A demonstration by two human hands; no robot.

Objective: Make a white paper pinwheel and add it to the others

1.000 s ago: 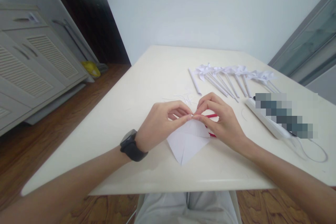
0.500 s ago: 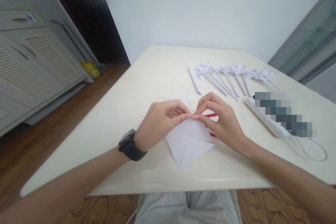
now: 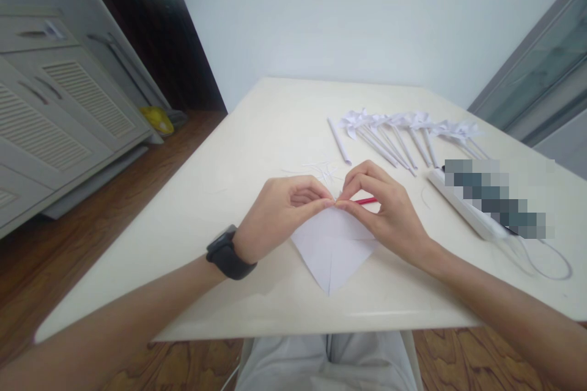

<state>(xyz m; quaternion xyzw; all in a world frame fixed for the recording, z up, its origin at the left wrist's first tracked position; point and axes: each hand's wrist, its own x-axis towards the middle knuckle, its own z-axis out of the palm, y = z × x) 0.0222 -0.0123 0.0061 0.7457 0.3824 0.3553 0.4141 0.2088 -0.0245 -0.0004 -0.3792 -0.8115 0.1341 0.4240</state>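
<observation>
A creased white paper sheet lies on the cream table, one corner pointing toward me. My left hand, with a black watch on its wrist, and my right hand pinch the sheet's far corner together between thumbs and forefingers. Under my right hand lies a red-handled tool, mostly hidden.
Behind my hands are thin paper scraps, a rolled paper stick and several white paper pinwheels on sticks. A white power strip with a cable lies at the right. Grey cabinets stand left.
The paper's near corner has swung a little to the right as my fingers work its far corner. Both hands stay in place.
</observation>
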